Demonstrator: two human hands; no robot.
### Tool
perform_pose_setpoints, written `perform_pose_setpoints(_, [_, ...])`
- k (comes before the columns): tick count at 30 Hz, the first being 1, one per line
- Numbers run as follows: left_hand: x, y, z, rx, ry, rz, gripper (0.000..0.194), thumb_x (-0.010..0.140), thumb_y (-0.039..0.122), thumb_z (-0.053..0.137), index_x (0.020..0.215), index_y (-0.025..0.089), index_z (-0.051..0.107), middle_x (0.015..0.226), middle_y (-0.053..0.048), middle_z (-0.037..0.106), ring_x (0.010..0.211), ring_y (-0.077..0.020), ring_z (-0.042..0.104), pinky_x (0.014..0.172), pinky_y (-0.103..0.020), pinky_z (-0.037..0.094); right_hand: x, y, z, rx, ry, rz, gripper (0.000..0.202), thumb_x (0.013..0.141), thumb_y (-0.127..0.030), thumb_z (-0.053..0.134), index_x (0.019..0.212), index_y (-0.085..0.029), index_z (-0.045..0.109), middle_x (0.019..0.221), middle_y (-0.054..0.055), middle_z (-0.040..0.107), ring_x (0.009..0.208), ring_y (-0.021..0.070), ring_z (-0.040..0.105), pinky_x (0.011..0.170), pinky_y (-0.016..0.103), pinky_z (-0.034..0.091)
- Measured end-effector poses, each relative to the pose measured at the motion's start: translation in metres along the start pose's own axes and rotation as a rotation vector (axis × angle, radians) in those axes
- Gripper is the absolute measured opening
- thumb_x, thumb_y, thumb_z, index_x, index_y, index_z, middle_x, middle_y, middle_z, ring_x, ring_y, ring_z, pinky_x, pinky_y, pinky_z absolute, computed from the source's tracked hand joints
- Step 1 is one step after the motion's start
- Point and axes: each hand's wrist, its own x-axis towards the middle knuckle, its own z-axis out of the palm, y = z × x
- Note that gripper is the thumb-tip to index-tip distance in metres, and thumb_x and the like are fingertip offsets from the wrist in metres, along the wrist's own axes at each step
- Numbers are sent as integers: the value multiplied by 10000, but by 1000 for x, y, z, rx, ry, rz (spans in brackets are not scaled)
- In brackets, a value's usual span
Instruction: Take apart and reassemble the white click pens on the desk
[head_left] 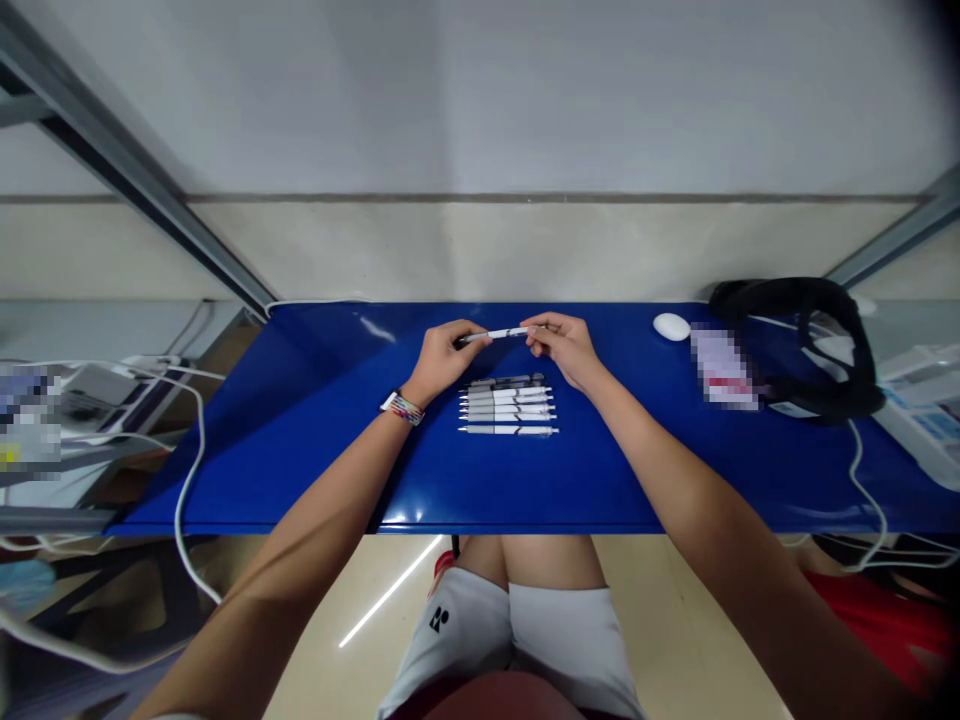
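A white pen with dark markings [508, 333] is held level above the blue table [315, 430]. My left hand [448, 353] pinches its left end, and my right hand [564, 345] grips its right end between thumb and fingers. Just below the hands, several pens [506, 403] lie side by side in a close row, tips pointing left. The top one looks darker than the others. One white pen [508, 430] lies slightly apart at the bottom of the row. A watch with a colourful band is on my left wrist.
At the right of the table are a white oval object [671, 327], a blurred-out packet [724, 367] and a black strap-like item [862, 350]. White cables hang at both sides. A grey wall [450, 250] stands behind the table.
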Motion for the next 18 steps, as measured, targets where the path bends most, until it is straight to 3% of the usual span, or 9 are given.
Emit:
perform_pose_setpoints(5, [1,-4,-1,-92,-42,-60,339,955,486,729,974,176,863,793,-31,754,690,-155,556,666,-307,381,-2,0,1,-16,-23,-13,259,793,-413,926,942,-215,850,749,18,740,643,136,632,622,294,496])
perform_pose_setpoints(12, [2,-7,-4,-252,-49,-184,383,946,525,729,948,172,879,545,40,427,533,-103,300,544,-300,196,-4,-4,4,-58,-34,-48,326,787,-442,925,1001,-208,851,855,53,808,719,168,694,718,337,570])
perform_pose_setpoints(18, [6,-8,-1,-333,15,-161,331,839,453,867,1050,198,853,704,-11,666,601,-125,511,570,-268,360,-2,-2,1,-9,29,-13,330,778,-445,920,998,-216,829,819,31,781,686,154,678,681,322,552])
